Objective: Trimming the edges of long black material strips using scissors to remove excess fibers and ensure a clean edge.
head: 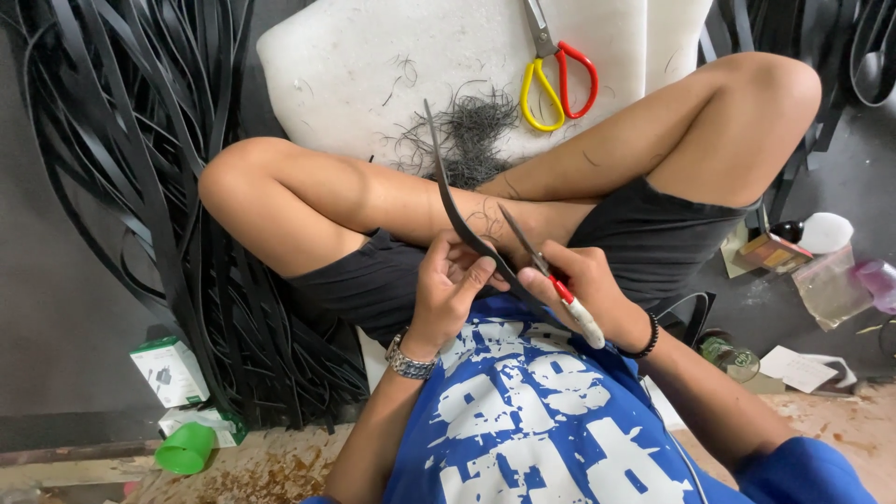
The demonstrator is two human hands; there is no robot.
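The black strip (457, 210) is pinched over the lap by the closed left hand (448, 285), just beside the right hand (583, 289) gripping a blade (527, 245), so the thumb could be nicked by a slip.

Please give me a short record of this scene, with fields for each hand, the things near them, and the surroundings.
left hand: left hand holds black strip
right hand: right hand holds small blade against the strip
on cushion: white cushion, shavings, scissors
left side: pile of strips, green cup
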